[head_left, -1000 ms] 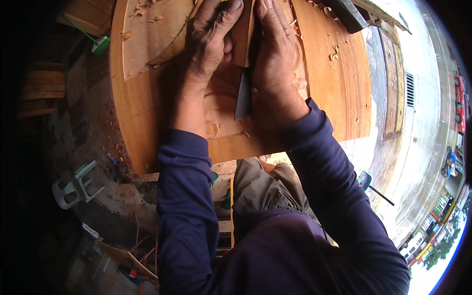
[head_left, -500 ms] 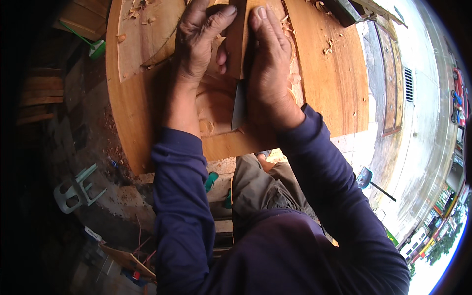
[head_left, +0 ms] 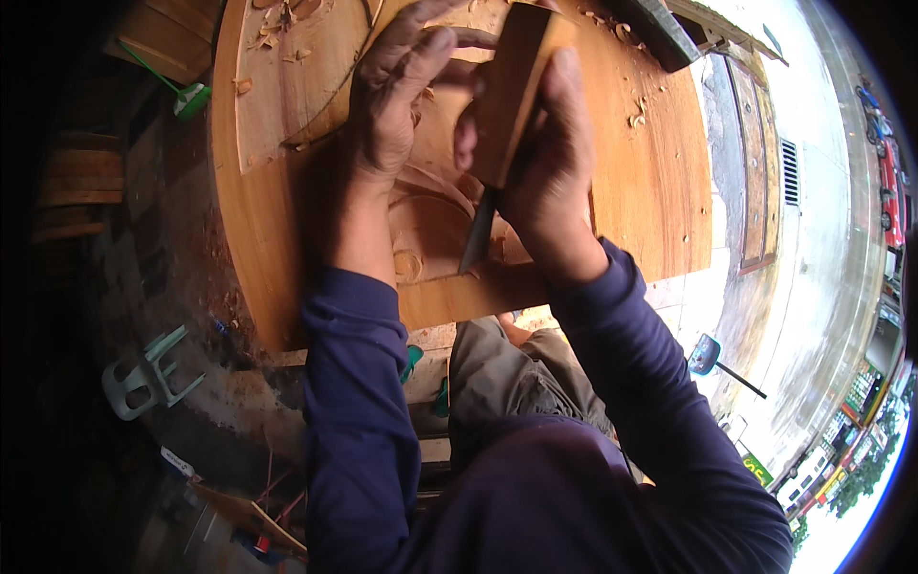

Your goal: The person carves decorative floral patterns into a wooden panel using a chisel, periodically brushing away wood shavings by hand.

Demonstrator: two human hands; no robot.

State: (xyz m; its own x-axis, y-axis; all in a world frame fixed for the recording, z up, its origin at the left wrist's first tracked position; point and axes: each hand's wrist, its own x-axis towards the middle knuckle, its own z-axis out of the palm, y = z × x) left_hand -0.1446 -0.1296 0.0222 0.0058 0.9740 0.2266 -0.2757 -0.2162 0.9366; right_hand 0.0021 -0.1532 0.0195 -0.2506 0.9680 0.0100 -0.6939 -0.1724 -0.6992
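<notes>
Over the carved wooden panel (head_left: 655,182) my right hand (head_left: 559,143) grips a thick, squared wooden block (head_left: 521,91). A flat grey chisel blade (head_left: 478,232) runs from the block's lower end toward the panel's near edge; how the two join is hidden. Fingertips of the right hand curl round the block's left side. To the left of it, my left hand (head_left: 397,96) is open, its fingers apart and pointing at the block. Whether those fingertips touch the block is unclear. Round recesses are cut into the panel between my forearms.
Curled shavings (head_left: 636,113) lie about the panel. A dark, long block-shaped object (head_left: 660,33) rests at its far right. On the floor to the left are a pale plastic chair (head_left: 148,373) and a green broom (head_left: 191,100). A long-handled dustpan (head_left: 705,354) stands at the right.
The wooden block has tilted to the right and moved nearer to me, along with my right hand. My left hand's fingers have come away from the block and spread.
</notes>
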